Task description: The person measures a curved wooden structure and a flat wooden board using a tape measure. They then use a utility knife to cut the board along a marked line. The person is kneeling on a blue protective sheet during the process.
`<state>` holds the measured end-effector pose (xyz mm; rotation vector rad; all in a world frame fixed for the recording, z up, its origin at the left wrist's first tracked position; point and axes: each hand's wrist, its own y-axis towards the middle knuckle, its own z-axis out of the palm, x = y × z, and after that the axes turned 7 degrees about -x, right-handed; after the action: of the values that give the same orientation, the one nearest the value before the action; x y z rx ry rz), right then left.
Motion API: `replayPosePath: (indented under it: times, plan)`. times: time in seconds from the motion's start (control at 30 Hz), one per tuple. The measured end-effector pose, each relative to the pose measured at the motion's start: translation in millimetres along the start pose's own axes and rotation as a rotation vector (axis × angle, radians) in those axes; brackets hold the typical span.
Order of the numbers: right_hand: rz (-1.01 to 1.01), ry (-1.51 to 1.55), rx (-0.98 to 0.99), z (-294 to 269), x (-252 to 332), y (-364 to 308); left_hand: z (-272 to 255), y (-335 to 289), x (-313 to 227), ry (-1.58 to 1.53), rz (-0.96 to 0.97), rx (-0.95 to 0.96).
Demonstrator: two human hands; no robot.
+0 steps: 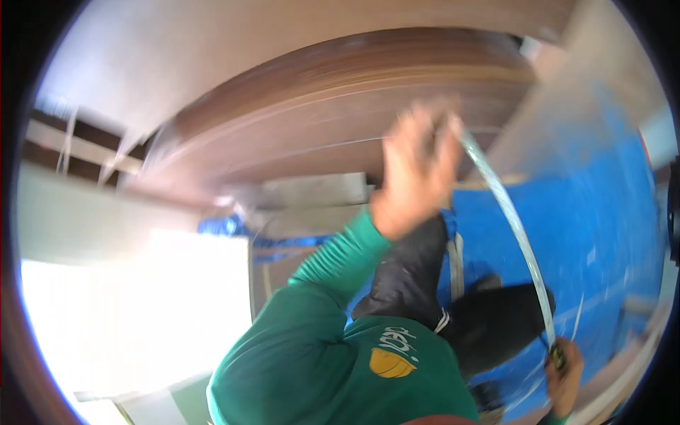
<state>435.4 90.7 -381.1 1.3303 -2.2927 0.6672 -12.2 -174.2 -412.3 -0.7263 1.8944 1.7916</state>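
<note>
Long, narrow, pale silvery measuring-tape blade (508, 206) runs in a slight bow between the two hands, above the shiny blue floor covering (602, 205), passing in front of the dark-trousered leg near its lower end. Left hand (416, 170), blurred, is raised in front of the brown wooden panel structure (319, 117); fingers half curled, thumb side at the blade's upper end. Blur hides whether they pinch it; cannot tell. Right hand (564, 379), lower right, is closed around the small dark-and-yellow tape-measure case (558, 358); blade comes out of this case, any coil inside hidden. Dark recesses behind pale slats (67, 142), upper left; contents cannot be made out. Pale grey flat-sided block (315, 190) left of the left wrist, bunched blue material (223, 226) near it. Wearer has a green long-sleeved top (304, 354) with a yellow motif.
</note>
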Motion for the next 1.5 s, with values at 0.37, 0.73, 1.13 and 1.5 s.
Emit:
replayPosePath:
  times: [0.37,0.73,1.13,1.5]
  plan:
    - [-0.593,-0.273,0.006,60,120,161,-93,-77,-43,-0.375,-0.985,-0.158]
    - [-0.584,-0.584,-0.52,-72,22,289,-372,87,123,-0.53,-0.792,-0.919]
    - [-0.239,-0.74,-0.719,-120,-72,313,-626,134,140,0.959,0.03,0.099]
    - [-0.232,-1.022,-0.919,-65,105,195,-649,178,205,1.795,-0.192,0.57]
